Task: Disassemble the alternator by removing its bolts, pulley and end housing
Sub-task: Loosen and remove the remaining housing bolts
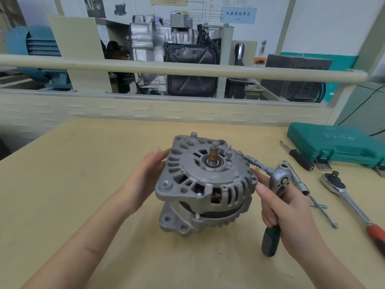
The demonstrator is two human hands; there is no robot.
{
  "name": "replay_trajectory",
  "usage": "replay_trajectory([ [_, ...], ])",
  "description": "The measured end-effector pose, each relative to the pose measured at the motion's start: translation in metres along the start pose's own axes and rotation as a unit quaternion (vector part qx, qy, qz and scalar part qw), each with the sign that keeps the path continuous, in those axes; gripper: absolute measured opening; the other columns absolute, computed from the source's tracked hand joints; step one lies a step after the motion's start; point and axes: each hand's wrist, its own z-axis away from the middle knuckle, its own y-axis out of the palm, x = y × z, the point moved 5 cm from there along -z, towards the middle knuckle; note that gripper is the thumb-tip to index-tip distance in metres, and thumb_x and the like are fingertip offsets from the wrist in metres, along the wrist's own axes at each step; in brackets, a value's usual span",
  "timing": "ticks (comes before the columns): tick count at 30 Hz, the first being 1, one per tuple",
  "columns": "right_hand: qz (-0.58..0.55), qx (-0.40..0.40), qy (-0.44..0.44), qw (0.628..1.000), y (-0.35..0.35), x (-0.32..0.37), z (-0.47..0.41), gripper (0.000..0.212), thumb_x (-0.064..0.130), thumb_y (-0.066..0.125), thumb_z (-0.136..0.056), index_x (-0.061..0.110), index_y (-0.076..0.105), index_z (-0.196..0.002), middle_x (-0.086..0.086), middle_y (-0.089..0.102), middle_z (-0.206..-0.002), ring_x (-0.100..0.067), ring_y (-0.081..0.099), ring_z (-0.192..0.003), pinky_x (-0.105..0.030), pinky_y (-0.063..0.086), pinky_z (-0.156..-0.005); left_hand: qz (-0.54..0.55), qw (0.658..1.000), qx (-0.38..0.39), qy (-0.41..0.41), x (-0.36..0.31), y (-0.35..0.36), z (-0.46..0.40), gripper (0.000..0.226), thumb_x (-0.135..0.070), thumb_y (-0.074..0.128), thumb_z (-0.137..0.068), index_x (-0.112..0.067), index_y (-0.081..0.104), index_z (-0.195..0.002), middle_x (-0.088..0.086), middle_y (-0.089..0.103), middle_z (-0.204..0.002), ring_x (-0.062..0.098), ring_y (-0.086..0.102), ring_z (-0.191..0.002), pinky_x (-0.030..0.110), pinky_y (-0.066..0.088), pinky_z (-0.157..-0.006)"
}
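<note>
A grey cast alternator [205, 184] stands on the wooden table [83, 163], tilted toward me, its shaft with copper slip rings [213, 155] pointing up. My left hand [145, 178] lies against the alternator's left side with straight fingers. My right hand [291, 213] grips a small ratchet wrench [280, 181] with a green and black handle [270, 240]. The ratchet's extension and socket [253, 161] reach to a bolt at the housing's right rim. The upper end housing sits slightly askew over the lower one.
A closed green tool case [337, 144] lies at the right rear of the table. Beside it are a black-handled screwdriver [300, 157], a loose extension bar [316, 203] and a larger ratchet with a red handle [350, 201]. Beyond the table's far edge stands a rail with engine displays.
</note>
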Motion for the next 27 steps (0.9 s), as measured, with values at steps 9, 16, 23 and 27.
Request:
replay_trajectory([
  [9,0.089,0.003,-0.065,0.994,-0.013,0.036,-0.006,0.036,0.052,0.057,-0.060,0.025,0.072,-0.077,0.003,0.037,-0.040,-0.004,0.031,-0.036,-0.019,0.030,-0.038,0.016,0.999,0.025,0.026,0.006,0.018,0.013,0.049,-0.025,0.051,-0.067,-0.027,0.052,-0.117,-0.003,0.068,-0.110,0.018,0.066,-0.096,0.024,0.053,-0.073],
  [16,0.281,0.155,-0.219,0.922,0.000,0.113,-0.013,0.025,0.050,0.052,-0.067,0.025,0.055,-0.067,0.004,0.055,-0.052,-0.001,0.045,-0.033,-0.001,0.025,-0.035,0.029,0.998,-0.048,-0.017,0.000,0.008,0.004,0.045,-0.031,0.061,-0.067,-0.008,0.061,-0.106,0.012,0.066,-0.110,0.033,0.058,-0.108,0.046,0.042,-0.097],
  [23,0.307,0.192,-0.254,0.897,0.009,0.128,-0.019,0.032,0.052,0.049,-0.071,0.024,0.059,-0.082,0.003,0.059,-0.059,-0.002,0.045,-0.040,-0.007,0.033,-0.039,0.086,0.987,-0.114,-0.074,0.003,0.001,-0.032,0.030,-0.033,0.046,-0.092,-0.011,0.060,-0.077,0.005,0.065,-0.063,0.019,0.063,-0.060,0.028,0.049,-0.061],
  [27,0.308,0.198,-0.258,0.894,0.012,0.126,-0.017,0.040,0.049,0.050,-0.071,0.012,0.060,-0.082,0.002,0.060,-0.062,-0.001,0.051,-0.045,-0.002,0.033,-0.042,0.025,0.993,-0.106,-0.049,-0.005,0.002,-0.045,0.024,-0.025,0.047,-0.093,-0.009,0.061,-0.104,0.012,0.067,-0.088,0.025,0.063,-0.078,0.035,0.050,-0.073],
])
